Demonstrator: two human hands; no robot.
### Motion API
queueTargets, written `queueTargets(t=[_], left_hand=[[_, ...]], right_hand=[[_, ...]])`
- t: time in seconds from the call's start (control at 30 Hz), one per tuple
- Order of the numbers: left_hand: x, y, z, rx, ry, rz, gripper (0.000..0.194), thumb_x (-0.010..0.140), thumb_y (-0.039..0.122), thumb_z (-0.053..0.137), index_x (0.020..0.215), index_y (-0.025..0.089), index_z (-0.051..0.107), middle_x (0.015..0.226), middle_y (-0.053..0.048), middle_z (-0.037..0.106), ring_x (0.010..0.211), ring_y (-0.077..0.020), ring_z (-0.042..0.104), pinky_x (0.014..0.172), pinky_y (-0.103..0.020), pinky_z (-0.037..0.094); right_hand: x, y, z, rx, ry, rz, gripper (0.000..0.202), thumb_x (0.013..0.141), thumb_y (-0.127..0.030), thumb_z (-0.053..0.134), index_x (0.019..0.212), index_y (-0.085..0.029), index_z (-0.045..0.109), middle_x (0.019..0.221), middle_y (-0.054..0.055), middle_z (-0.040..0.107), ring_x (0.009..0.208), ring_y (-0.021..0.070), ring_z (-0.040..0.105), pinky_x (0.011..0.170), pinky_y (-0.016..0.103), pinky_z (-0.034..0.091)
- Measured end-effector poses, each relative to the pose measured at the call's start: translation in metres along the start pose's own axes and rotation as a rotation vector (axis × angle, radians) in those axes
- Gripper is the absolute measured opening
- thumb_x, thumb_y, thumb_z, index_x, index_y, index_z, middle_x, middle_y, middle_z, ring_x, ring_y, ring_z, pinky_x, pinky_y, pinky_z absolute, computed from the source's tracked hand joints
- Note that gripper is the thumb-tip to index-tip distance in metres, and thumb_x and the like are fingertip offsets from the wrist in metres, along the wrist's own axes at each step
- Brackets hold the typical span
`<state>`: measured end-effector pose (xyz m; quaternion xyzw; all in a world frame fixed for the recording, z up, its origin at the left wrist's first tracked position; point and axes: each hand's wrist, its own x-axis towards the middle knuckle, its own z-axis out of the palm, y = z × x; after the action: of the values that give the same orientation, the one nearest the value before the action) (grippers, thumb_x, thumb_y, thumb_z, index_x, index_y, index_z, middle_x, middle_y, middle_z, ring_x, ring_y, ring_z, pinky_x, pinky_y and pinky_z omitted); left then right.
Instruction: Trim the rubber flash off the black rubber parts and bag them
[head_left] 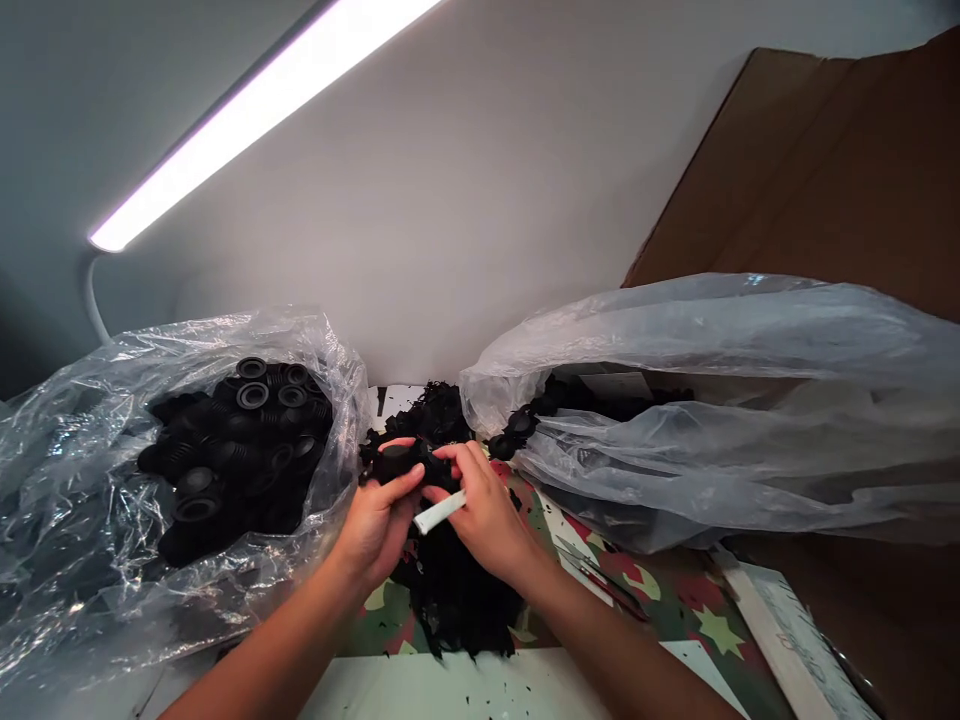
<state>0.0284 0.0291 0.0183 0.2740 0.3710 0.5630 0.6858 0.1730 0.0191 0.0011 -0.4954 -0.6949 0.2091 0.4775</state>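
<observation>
My left hand [382, 515] is closed round a black rubber part [396, 458], rounded at its near end, with the thumb pressed along its side. Close beside it, my right hand [484, 505] has its fingertips at the other end of the part. A flat white strip-like handle [439, 512] sticks out from under the right fingers; whatever it ends in is hidden. Black rubber scraps [465, 585] lie heaped below the hands, and more scraps [439, 405] are piled just behind them.
At the left, a clear plastic bag [341, 370] holds many ribbed black rubber parts [240, 450]. Another plastic bag [675, 320] with black parts lies open at the right, before a cardboard box [825, 160]. Thin metal tools [604, 580] rest on the patterned cloth [660, 590]. A lamp [262, 120] shines overhead.
</observation>
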Motion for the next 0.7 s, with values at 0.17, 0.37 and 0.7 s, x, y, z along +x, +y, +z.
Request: queueTargets(t=[0.17, 0.37, 0.7], left_hand=[[0.003, 0.01, -0.001, 0.308, -0.011, 0.147, 0.04, 0.062, 0.036, 0.088, 0.093, 0.017, 0.07, 0.08, -0.002, 0.069, 0.071, -0.0167, 0.062, 0.063, -0.026, 0.048], [0.011, 0.036, 0.001, 0.602, -0.157, 0.214, 0.035, 0.065, 0.04, 0.085, 0.085, 0.016, 0.07, 0.067, 0.002, 0.06, 0.055, -0.0121, 0.051, 0.05, -0.023, 0.04], [0.059, 0.061, 0.031, 0.906, -0.24, 0.476, 0.017, 0.059, 0.017, 0.08, 0.074, 0.024, 0.076, 0.101, -0.007, 0.07, 0.104, -0.0294, 0.063, 0.098, -0.04, 0.045]], right_hand=[[0.014, 0.001, -0.01, 0.335, -0.027, 0.177, 0.026, 0.075, -0.033, 0.07, 0.095, -0.022, 0.056, 0.089, 0.0, 0.064, 0.07, 0.0157, 0.061, 0.06, 0.026, 0.049], [0.043, -0.002, -0.021, 0.592, -0.093, 0.246, 0.022, 0.072, -0.038, 0.067, 0.082, -0.021, 0.058, 0.069, -0.003, 0.064, 0.064, 0.0151, 0.06, 0.058, 0.025, 0.047], [0.053, 0.004, -0.037, 0.54, 0.144, 0.24, 0.022, 0.075, -0.032, 0.059, 0.094, -0.023, 0.056, 0.059, -0.008, 0.057, 0.048, 0.0118, 0.046, 0.046, 0.023, 0.033]])
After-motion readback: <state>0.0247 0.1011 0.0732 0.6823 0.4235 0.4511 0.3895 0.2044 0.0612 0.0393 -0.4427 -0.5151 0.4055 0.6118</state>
